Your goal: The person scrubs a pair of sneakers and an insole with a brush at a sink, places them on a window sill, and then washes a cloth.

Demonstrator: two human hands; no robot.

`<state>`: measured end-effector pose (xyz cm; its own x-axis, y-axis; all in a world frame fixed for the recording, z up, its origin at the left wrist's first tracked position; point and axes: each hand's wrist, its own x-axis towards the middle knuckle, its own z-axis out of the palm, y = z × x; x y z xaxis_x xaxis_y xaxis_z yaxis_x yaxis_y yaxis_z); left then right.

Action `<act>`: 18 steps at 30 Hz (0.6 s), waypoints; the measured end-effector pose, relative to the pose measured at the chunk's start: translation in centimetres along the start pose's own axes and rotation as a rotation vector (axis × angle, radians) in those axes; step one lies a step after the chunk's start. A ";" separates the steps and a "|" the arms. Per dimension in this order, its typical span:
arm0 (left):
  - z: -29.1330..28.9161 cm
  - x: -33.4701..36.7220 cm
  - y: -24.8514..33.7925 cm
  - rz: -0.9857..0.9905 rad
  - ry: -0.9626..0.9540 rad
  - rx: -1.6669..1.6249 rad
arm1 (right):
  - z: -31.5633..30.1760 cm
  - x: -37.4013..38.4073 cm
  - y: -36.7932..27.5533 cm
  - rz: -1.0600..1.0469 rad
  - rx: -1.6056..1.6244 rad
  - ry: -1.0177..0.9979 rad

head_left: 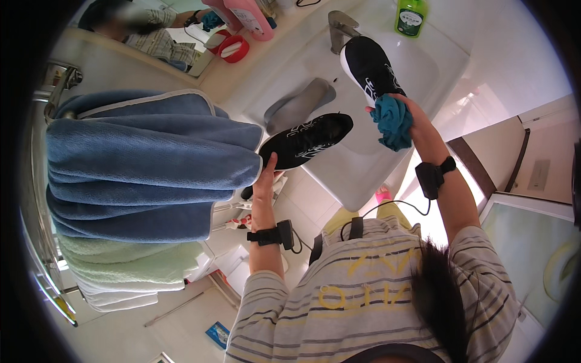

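My left hand is closed on the heel end of a black sneaker with white line markings, its toe pointing over the sink. A crumpled teal cloth is bunched in my right hand. Those fingers also reach the heel end of a second black sneaker, which has a white sole edge and lies beside the faucet. Whether they grip this shoe or only touch it, I cannot tell. Two grey insoles lie overlapping in the basin, just beyond the left sneaker.
The faucet rises at the back of the sink. A green bottle stands at its far right, pink bottles and a red container at the far left. Blue towels hang close to my left hand. A mirror is behind.
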<state>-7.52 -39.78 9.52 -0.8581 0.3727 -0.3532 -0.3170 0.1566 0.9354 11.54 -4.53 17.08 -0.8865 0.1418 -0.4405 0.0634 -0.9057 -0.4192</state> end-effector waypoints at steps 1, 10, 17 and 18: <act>0.0 -0.4 0.1 -0.083 -0.034 0.046 | -0.2 1.3 0.3 0.029 0.006 -0.022; 3.1 -2.2 1.1 -0.088 0.011 0.057 | -1.1 9.2 5.5 -0.012 -0.614 -0.029; 5.5 -1.3 3.4 0.035 -0.044 0.179 | -1.4 8.6 4.4 0.243 -0.535 0.056; 6.1 -0.8 3.8 0.219 0.020 0.362 | -1.2 8.3 4.7 0.235 -0.457 0.044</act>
<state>-5.61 -33.88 13.24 -0.8982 0.4159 -0.1428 0.0334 0.3884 0.9209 5.07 -7.18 10.51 -0.8048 -0.0193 -0.5932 0.4611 -0.6497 -0.6045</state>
